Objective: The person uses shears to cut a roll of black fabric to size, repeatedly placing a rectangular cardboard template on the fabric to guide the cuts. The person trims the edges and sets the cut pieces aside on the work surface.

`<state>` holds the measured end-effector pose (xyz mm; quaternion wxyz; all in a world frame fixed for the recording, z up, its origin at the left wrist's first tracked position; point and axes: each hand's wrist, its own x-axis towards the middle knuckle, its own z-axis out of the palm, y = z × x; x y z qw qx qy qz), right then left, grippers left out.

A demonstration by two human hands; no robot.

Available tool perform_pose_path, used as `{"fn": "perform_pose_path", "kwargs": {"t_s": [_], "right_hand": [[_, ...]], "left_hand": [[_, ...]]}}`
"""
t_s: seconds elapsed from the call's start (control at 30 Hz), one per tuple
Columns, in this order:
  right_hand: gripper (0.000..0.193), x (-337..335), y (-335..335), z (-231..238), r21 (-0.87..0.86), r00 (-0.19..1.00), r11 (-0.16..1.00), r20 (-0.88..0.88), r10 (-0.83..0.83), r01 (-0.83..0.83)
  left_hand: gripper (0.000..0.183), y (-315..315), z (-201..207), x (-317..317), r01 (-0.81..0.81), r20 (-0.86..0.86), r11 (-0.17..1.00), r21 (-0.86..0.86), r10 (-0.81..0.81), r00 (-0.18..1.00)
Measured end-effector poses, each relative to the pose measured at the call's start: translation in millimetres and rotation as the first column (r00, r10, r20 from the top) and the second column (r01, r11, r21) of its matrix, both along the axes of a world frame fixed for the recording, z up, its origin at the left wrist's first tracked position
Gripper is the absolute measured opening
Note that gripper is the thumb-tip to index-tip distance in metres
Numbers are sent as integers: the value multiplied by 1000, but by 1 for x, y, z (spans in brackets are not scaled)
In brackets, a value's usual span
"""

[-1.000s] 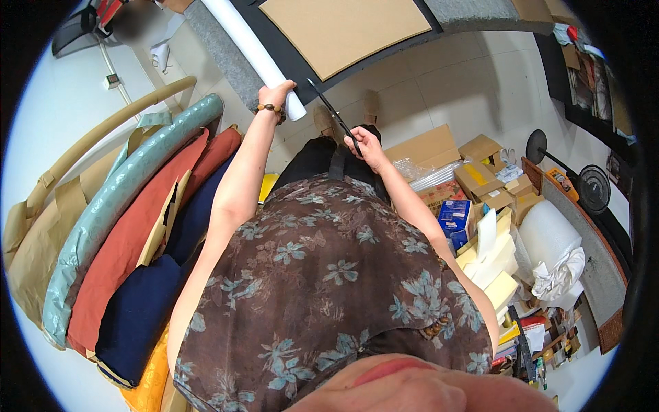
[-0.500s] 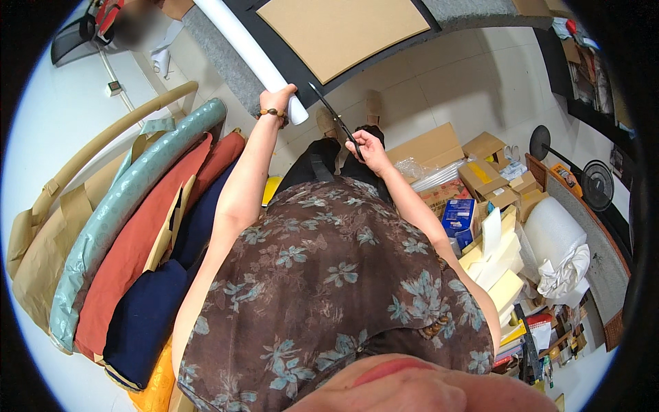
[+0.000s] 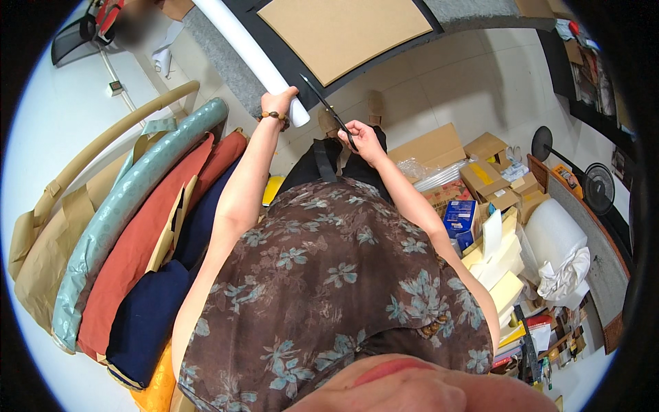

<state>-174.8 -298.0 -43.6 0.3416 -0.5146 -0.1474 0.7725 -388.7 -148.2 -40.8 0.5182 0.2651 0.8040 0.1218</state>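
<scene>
My left hand (image 3: 278,102) is wrapped round the near end of a long white roll (image 3: 248,55), which lies slanted across the table's left part and sticks out past its near edge. In my right hand (image 3: 364,141) is a pair of black-handled scissors (image 3: 330,108). Their blades look closed and point up and left, toward the table edge just right of the roll. On the black tabletop mat (image 3: 287,53) lies a flat tan board (image 3: 347,34), beyond the scissors' tips.
To my left lean several fabric rolls, including a teal roll (image 3: 141,206), a red roll (image 3: 147,254) and a navy roll (image 3: 147,323). Cardboard boxes (image 3: 484,178), a blue box (image 3: 460,218) and a bubble-wrap roll (image 3: 555,232) crowd the right. A grey fan (image 3: 598,187) stands farther right.
My right hand has shifted slightly left with the scissors, bringing their tips further up and left, closer to the white roll. My left hand keeps its grip on the roll.
</scene>
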Motion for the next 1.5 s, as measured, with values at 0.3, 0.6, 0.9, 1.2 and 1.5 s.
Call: {"fn": "perform_pose_path", "kwargs": {"t_s": [0.3, 0.6, 0.9, 1.2, 1.5], "right_hand": [[23, -12, 37, -10, 36, 998, 999, 64, 16, -18], [24, -26, 75, -11, 86, 996, 996, 84, 10, -17], [26, -39, 117, -17, 153, 992, 988, 125, 15, -34], [23, -51, 168, -15, 148, 996, 989, 93, 6, -19], [24, -55, 194, -17, 165, 999, 986, 40, -33, 26]], "left_hand": [[50, -1, -9, 3, -36, -6, 999, 19, 36, 999], [46, -7, -14, 8, -76, 40, 996, 52, 74, 996], [43, -10, -10, 15, -88, 52, 996, 28, 86, 995], [40, -10, -4, 26, -23, -9, 996, 84, 23, 1000], [41, -14, 0, 39, -27, -9, 998, 63, 28, 1000]]}}
